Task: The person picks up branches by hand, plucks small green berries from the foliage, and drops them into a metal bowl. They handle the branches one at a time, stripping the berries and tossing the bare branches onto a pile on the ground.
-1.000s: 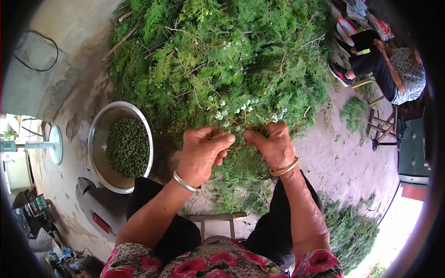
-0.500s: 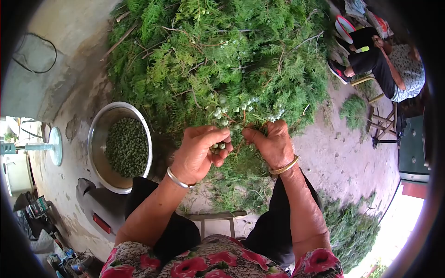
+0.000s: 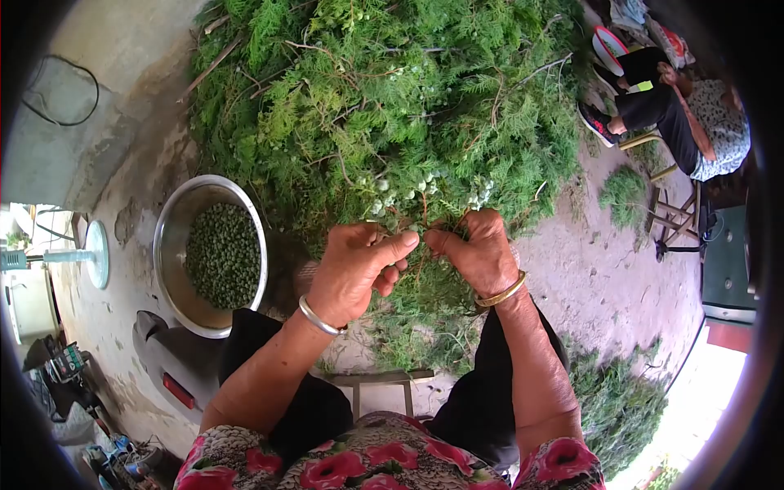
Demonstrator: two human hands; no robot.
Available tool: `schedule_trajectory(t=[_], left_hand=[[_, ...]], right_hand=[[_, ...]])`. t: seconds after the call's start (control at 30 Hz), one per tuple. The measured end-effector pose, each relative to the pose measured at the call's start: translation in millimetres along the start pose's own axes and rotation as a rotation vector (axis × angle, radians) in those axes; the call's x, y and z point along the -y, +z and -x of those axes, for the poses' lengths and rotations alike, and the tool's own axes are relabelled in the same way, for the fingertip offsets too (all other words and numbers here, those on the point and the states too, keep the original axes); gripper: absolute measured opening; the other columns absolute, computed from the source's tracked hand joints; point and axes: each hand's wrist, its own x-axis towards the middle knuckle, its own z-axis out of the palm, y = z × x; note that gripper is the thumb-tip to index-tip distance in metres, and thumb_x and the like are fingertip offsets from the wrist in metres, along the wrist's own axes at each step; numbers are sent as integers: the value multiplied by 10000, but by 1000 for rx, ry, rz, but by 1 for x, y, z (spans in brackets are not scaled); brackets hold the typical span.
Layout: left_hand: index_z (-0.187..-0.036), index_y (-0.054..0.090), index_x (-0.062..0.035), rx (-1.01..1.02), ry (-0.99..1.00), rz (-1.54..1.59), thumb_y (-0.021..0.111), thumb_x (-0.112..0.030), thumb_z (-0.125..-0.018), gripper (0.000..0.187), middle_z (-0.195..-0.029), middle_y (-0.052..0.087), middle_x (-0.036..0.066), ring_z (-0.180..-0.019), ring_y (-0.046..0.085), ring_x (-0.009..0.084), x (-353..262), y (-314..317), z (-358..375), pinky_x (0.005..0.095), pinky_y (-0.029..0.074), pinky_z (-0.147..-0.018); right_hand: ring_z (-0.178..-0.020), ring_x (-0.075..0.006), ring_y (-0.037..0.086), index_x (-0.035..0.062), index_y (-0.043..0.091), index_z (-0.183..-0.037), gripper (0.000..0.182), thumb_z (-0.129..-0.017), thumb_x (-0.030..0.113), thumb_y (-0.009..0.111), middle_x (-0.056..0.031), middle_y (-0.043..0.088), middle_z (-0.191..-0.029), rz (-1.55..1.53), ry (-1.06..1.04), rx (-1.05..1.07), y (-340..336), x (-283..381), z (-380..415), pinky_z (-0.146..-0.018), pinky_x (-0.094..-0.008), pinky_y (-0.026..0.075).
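Observation:
My left hand (image 3: pixel 359 271) is closed, with thumb and forefinger brought together beside the cone-bearing twigs. Its curled fingers mostly hide the small green cones seen in them a moment earlier. Just to the right, my right hand (image 3: pixel 480 255) pinches an evergreen sprig (image 3: pixel 424 214), whose stem disappears behind the fingers. Pale green cones (image 3: pixel 480 193) cluster above both hands. A large pile of leafy evergreen branches (image 3: pixel 384 106) spreads beyond them. At left, a metal basin (image 3: pixel 167 273) holds many loose green cones (image 3: pixel 222 257).
A fan (image 3: pixel 96 255) stands at far left. Dark grey object with a red patch (image 3: pixel 167 359) sits below the basin. Another person (image 3: pixel 694 122) sits at upper right, near a wooden stool (image 3: pixel 676 214). More cut greenery (image 3: pixel 621 400) lies at lower right.
My left hand has moved slightly right, its thumb closer to my right hand. The cones visible in its fingers are now mostly hidden. My right hand has barely moved.

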Motion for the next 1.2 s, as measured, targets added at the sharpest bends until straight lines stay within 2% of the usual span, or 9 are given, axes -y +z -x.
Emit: schedule_trajectory(t=[0.17,0.27,0.33,0.57,0.77,0.87,0.93,1.07,1.2], left_hand=[[-697,575,-16,-57,-19,173,732,-210,-775,261,-608,559,61,-448,517,107,-2,1,0,219,377,-337],[-625,549,-30,-66,38,-37,740,-203,-766,294,-568,537,38,-449,487,80,1,-3,-3,226,359,-353],[-588,491,-58,-79,301,-490,720,-182,-787,328,-538,512,12,-429,454,47,4,-4,-3,200,330,-338],[-538,423,-72,-43,372,-481,730,-164,-777,399,-515,492,-7,-443,439,22,10,-6,-7,207,328,-348],[-533,389,-58,-126,613,-900,722,-147,-779,423,-530,454,-25,-491,415,14,17,-13,-14,218,345,-383],[-562,465,-21,-49,535,-779,687,-136,-801,346,-548,476,-14,-481,428,25,6,-9,-4,210,350,-384],[-659,566,22,83,219,-379,633,-88,-818,205,-577,510,19,-471,473,72,-9,-2,8,225,372,-394],[-834,606,49,158,14,44,576,-16,-796,82,-643,554,76,-499,538,156,-7,-10,6,269,401,-411],[-912,589,36,238,62,260,557,-37,-813,127,-768,589,123,-575,558,152,-10,-22,2,265,408,-419]], right_hand=[[-571,-72,552,-6,664,-760,87,-750,76,690,-37,639,-627,26,7,11,0,3,1,-546,-252,451],[-564,-68,545,-3,661,-756,80,-754,73,685,-23,626,-617,-50,39,40,4,-2,1,-538,-246,444],[-562,-67,542,-6,659,-753,76,-756,67,681,-21,621,-614,-78,33,46,3,0,1,-534,-245,442],[-546,-67,534,-14,652,-723,76,-750,53,674,-26,615,-600,-89,68,48,-2,-5,0,-519,-242,431],[-545,-79,550,-18,646,-698,122,-752,81,692,-51,623,-595,-54,89,89,-6,5,2,-513,-245,434],[-544,-78,540,-22,644,-700,116,-748,72,693,-47,619,-598,-68,130,61,-9,2,0,-512,-244,429],[-541,-76,537,-21,644,-700,112,-748,68,694,-46,618,-599,-147,148,52,-12,6,1,-508,-242,426],[-539,-75,530,-20,640,-697,116,-752,69,691,-44,616,-597,-241,162,-42,-17,2,-2,-504,-249,422],[-493,-57,491,6,646,-683,103,-746,74,691,-22,603,-581,-114,109,-129,-17,-4,-5,-454,-221,376]])
